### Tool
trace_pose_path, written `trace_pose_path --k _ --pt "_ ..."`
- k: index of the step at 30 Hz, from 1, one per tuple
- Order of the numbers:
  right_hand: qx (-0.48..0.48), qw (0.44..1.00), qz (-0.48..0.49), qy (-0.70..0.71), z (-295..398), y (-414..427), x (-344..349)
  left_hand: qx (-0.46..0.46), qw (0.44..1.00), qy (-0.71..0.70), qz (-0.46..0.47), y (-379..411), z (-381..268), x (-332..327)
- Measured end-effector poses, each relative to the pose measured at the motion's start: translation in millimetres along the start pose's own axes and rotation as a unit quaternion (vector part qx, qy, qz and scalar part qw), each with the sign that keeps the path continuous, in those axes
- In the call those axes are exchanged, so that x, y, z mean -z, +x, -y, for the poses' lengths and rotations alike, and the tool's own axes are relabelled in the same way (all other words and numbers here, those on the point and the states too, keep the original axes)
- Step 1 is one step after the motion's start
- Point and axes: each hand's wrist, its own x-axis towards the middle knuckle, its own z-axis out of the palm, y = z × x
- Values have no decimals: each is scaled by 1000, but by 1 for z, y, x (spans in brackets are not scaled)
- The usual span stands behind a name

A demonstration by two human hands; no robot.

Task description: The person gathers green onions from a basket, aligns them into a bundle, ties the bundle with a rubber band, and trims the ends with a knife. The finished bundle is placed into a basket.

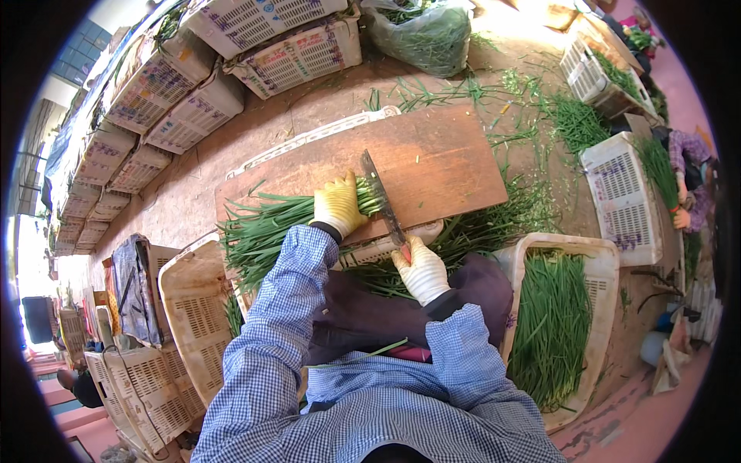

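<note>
Gloved in yellow, my left hand [337, 204] presses down on a bunch of long green garlic chives [272, 217] lying across a wooden board [446, 156]. The pale stem ends poke out to the right of that hand. My right hand [421, 271], in a whitish glove, grips the reddish handle of a long dark-bladed knife [383, 199]. Its blade lies right beside the stem ends and points away from me. A few small cut bits are scattered on the board, which rests on a white plastic crate [312, 138].
At my right stands a crate [605, 289] filled with chives [550, 330]; at my left, another open crate [191, 312]. Loose chives [474, 231] lie beside the board. Stacked crates [197, 110] and a plastic bag of greens [431, 40] stand beyond. Another person [689, 173] holds chives at far right.
</note>
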Motion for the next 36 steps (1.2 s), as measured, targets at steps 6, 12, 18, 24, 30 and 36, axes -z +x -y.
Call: trace_pose_path --k 6,12,18,24,30,36 --pt "-20 993 78 -89 10 14 16 -4 1000 -25 -15 0 0 2" --pt "-29 992 97 -79 9 20 13 -6 999 -20 -32 -1 1 -3" --pt "-34 992 93 -72 8 33 7 -5 999 -12 -34 4 2 -2" --pt "-71 989 123 -34 6 34 10 0 998 -20 -52 1 3 -5" --pt "-80 984 142 -69 -2 40 5 -15 999 -33 -37 3 2 -4" --pt "-53 985 132 -99 15 86 -22 0 999 -19 -47 -3 3 -6"
